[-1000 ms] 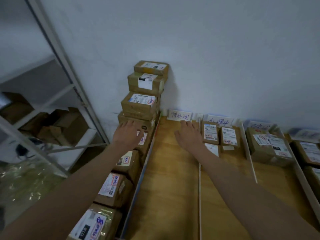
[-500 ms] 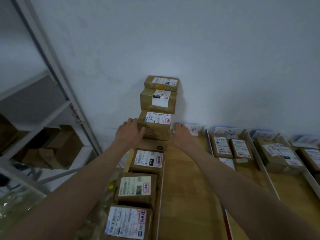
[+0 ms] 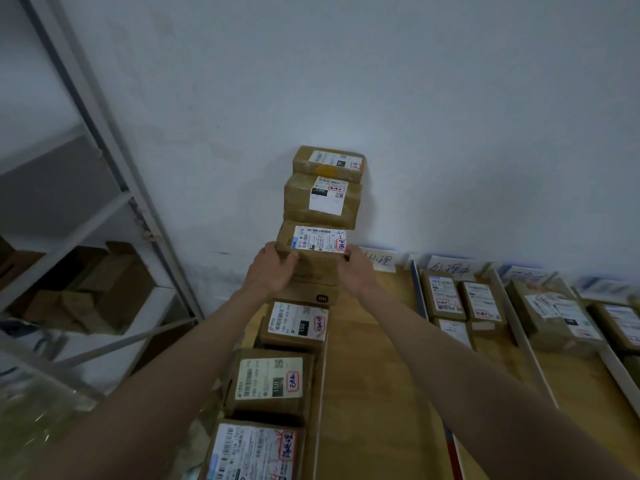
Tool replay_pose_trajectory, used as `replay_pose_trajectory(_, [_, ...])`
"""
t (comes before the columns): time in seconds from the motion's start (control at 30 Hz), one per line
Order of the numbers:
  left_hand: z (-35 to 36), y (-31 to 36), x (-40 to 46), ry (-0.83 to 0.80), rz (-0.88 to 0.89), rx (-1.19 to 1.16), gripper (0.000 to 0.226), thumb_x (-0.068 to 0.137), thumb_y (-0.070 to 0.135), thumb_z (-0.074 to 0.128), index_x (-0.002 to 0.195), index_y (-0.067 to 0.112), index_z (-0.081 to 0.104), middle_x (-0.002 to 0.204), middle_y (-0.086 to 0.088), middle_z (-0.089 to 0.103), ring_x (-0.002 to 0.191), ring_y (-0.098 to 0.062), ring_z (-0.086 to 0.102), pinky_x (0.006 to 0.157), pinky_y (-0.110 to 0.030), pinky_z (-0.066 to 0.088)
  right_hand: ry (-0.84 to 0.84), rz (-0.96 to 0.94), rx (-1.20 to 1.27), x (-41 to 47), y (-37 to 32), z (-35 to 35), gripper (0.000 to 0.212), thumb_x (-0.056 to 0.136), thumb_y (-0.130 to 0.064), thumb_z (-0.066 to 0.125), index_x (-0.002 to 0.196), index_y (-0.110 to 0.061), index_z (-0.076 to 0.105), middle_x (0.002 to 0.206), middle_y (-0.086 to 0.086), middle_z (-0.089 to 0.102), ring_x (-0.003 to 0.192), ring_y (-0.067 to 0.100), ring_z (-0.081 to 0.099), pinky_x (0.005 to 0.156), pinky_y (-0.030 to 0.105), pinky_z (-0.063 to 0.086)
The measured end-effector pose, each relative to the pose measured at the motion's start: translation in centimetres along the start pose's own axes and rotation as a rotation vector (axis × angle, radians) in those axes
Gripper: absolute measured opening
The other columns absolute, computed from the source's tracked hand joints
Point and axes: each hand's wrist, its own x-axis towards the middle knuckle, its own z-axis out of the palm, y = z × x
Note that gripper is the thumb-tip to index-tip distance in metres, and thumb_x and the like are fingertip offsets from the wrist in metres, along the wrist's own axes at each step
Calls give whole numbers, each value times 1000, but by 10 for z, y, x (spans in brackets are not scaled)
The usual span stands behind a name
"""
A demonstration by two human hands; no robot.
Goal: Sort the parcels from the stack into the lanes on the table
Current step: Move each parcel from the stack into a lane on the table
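A white wall (image 3: 381,98) fills the upper picture from ten to two o'clock. At nine o'clock stands a grey metal shelf rack (image 3: 104,140) with loose cardboard on its lower shelf. The wooden table (image 3: 374,375) runs from five o'clock up to three o'clock, split by white dividers (image 3: 519,327) into lanes, each headed by a handwritten card; the lanes at three o'clock already hold labelled parcels (image 3: 445,296).

Along the table's left edge, a stack of brown parcels (image 3: 322,195) rises against the wall at twelve o'clock, with more boxes (image 3: 270,382) in a row toward six o'clock.

The third parcel from the top (image 3: 317,239), bearing a white label with red writing, sits in the stack at centre. The left hand (image 3: 272,271) grips its left side, thumb curled over the top edge. The right hand (image 3: 358,271) grips its right side, fingers wrapped at the corner.
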Motion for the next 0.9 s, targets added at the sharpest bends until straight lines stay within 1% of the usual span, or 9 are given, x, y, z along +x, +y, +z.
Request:
replay_pose_trajectory(0.2, [-2, 6, -15, 44, -18, -56, 56, 98, 47, 49, 140, 10, 41, 132, -10, 56, 115, -27, 56, 93, -41, 49, 55, 24, 73, -9, -3, -9, 29, 102, -9, 46, 129, -7, 53, 134, 6, 59, 121, 23, 55, 90, 26, 45])
replay_pose_trajectory(0.33, [-6, 16, -29, 93, -44, -133, 55, 98, 48, 51, 137, 11, 42, 134, -9, 55, 117, -27, 55, 97, -43, 48, 96, 137, 198, -14, 4, -17, 24, 101, -22, 48, 114, -6, 61, 118, 8, 68, 101, 18, 65, 88, 34, 56])
replay_pose_trajectory(0.43, [-11, 22, -38, 123, -8, -157, 55, 94, 48, 59, 133, 13, 44, 130, -7, 56, 116, -26, 56, 100, -47, 48, 14, 226, 381, -29, 13, -27, 35, 100, -32, 50, 117, -3, 60, 99, 9, 75, 79, 19, 75, 69, 30, 62])
replay_pose_trajectory(0.5, [-13, 25, -44, 113, 35, -147, 52, 92, 42, 64, 131, 13, 45, 128, -7, 56, 114, -24, 57, 98, -43, 49, -63, 262, 489, -41, 20, -39, 45, 98, -35, 56, 126, -1, 52, 90, 13, 76, 74, 24, 75, 61, 30, 60])
replay_pose_trajectory(0.57, [-12, 28, -51, 78, 68, -139, 48, 93, 31, 66, 133, 12, 46, 130, -8, 56, 115, -23, 56, 96, -37, 49, -157, 281, 474, -54, 27, -51, 54, 94, -42, 62, 128, -1, 53, 90, 17, 75, 77, 28, 75, 64, 33, 61])
replay_pose_trajectory(0.67, [-7, 35, -62, 8, 118, -99, 44, 95, 24, 64, 134, 13, 46, 133, -7, 54, 119, -23, 54, 96, -35, 47, -272, 278, 335, -75, 32, -64, 49, 93, -45, 63, 119, -4, 65, 101, 16, 73, 84, 26, 71, 75, 35, 61])
replay_pose_trajectory(0.77, [-2, 38, -71, -57, 152, -99, 40, 96, 24, 61, 133, 15, 47, 134, -6, 55, 119, -22, 55, 100, -37, 49, -278, 277, 253, -89, 39, -68, 42, 91, -42, 67, 119, -12, 61, 105, 5, 70, 84, 16, 61, 74, 33, 55])
replay_pose_trajectory(0.83, [2, 40, -75, -92, 171, -82, 41, 97, 27, 61, 134, 20, 48, 135, -4, 56, 119, -21, 55, 102, -41, 48, -278, 280, 279, -95, 44, -71, 40, 91, -37, 69, 121, -10, 62, 108, 3, 73, 99, 17, 65, 88, 40, 56])
replay_pose_trajectory(0.9, [8, 44, -79, -132, 173, -92, 43, 98, 26, 59, 138, 20, 45, 138, -4, 54, 124, -22, 54, 102, -36, 46, -285, 286, 292, -103, 46, -74, 37, 92, -30, 68, 121, -6, 62, 111, 6, 73, 107, 21, 67, 95, 45, 54])
